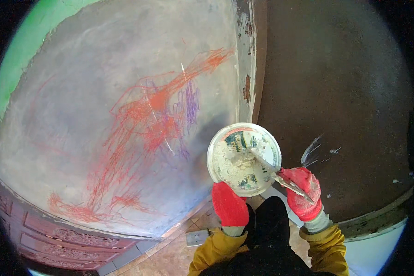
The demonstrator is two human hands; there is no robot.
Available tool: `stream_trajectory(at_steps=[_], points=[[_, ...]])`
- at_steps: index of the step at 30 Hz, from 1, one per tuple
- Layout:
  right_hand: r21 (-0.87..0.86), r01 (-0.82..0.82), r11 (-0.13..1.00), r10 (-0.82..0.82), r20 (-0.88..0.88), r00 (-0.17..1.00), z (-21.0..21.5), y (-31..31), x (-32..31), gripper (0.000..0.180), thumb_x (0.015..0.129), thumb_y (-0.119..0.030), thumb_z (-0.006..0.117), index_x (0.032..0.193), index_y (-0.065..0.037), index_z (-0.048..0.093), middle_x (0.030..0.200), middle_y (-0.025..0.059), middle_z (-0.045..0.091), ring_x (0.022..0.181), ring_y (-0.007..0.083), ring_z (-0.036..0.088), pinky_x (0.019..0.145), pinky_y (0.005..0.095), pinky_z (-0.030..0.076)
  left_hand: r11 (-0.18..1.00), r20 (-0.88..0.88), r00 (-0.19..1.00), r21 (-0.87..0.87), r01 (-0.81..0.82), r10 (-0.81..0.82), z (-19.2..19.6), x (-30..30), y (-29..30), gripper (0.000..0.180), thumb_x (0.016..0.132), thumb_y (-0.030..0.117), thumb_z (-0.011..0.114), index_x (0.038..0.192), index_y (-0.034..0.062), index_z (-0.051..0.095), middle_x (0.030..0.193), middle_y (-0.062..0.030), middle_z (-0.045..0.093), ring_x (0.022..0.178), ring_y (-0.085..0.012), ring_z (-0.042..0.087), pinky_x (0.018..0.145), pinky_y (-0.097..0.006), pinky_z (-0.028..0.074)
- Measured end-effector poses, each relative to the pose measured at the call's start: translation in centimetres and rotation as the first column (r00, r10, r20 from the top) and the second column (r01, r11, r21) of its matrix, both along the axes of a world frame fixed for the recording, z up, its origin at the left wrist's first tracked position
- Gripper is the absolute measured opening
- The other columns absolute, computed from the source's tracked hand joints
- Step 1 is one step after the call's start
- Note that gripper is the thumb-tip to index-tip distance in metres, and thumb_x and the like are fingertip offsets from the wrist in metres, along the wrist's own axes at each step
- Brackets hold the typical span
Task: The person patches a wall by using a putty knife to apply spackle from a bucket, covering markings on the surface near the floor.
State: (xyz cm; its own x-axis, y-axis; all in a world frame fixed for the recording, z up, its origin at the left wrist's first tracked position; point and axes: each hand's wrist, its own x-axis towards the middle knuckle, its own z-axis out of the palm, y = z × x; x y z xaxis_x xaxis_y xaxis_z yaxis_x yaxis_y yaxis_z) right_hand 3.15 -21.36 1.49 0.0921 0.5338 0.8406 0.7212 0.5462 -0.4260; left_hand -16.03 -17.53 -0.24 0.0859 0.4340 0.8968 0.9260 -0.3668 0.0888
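My left hand (229, 205), in a red work glove, is closed on the near rim of a round white bucket lid (211, 163). Printed green patches show on the lid, and a heap of pale, crumbly plaster (238, 162) lies on it. My right hand (303, 192), also red-gloved and dusted with white, is closed around a narrow, plaster-smeared putty knife (290, 184). The tool's far end rests in the heap, while its other end sticks out past the glove toward the lower right. The fingers under the lid are hidden.
Ahead on the left is a grey wall (92, 60) with red and purple scribbles and a green border (37, 37). A chipped strip (247, 60) divides it from a dark brown surface (326, 69) with white smears. Carved pinkish panels (73, 237) stand lower left; a grey plate (198, 238) lies on the tiled floor.
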Motion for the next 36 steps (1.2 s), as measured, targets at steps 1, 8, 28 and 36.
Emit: stream_trajectory(at_steps=[1, 8, 28, 36], points=[[0.022, -0.009, 1.000, 0.009, 0.028, 1.000, 0.3, 0.0, 0.1, 0.036, 0.063, -0.009, 0.064, 0.099, -0.009, 0.060, 0.089, 0.0088, 0.061, 0.080, 0.0276, 0.059, 0.068, 0.0364, 0.048, 0.998, 0.036, 0.999, -0.055, 0.019, -0.017, 0.1, 0.0, -0.1, 0.045, 0.077, 0.018, 0.059, 0.113, -0.0036, 0.043, 0.104, -0.0244, 0.051, 0.095, -0.0380, 0.051, 0.084, -0.042, 0.041], [0.016, -0.059, 0.998, 0.055, 0.188, 0.981, -1.1, 0.3, 0.4, 0.045, 0.059, -0.016, 0.067, 0.101, -0.007, 0.059, 0.091, 0.0097, 0.060, 0.081, 0.0294, 0.058, 0.068, 0.0370, 0.048, 0.980, 0.308, 0.946, -0.128, 0.150, -0.104, -1.6, -0.9, 0.1, 0.043, 0.079, 0.018, 0.054, 0.116, -0.0032, 0.044, 0.112, -0.0226, 0.049, 0.102, -0.0351, 0.049, 0.088, -0.041, 0.039], [0.034, -0.103, 0.994, 0.076, 0.464, 0.883, 3.4, 1.3, 1.4, 0.044, 0.061, -0.018, 0.059, 0.103, -0.007, 0.056, 0.093, 0.0102, 0.059, 0.082, 0.0277, 0.058, 0.066, 0.0365, 0.050, 0.839, 0.660, 0.735, -0.307, 0.449, -0.151, -0.8, -0.1, 1.2, 0.037, 0.083, 0.026, 0.048, 0.109, -0.0004, 0.048, 0.103, -0.0165, 0.054, 0.092, -0.0310, 0.053, 0.077, -0.039, 0.043], [0.159, -0.059, 0.986, -0.034, 0.528, 0.848, 4.3, 5.0, 3.3, 0.046, 0.061, -0.018, 0.058, 0.105, -0.006, 0.056, 0.097, 0.0115, 0.057, 0.087, 0.0298, 0.057, 0.069, 0.0372, 0.049, 0.871, 0.557, 0.830, -0.389, 0.300, -0.038, 1.1, 1.0, 1.8, 0.035, 0.089, 0.028, 0.040, 0.110, 0.0009, 0.048, 0.105, -0.0126, 0.054, 0.090, -0.0259, 0.055, 0.073, -0.035, 0.046]])
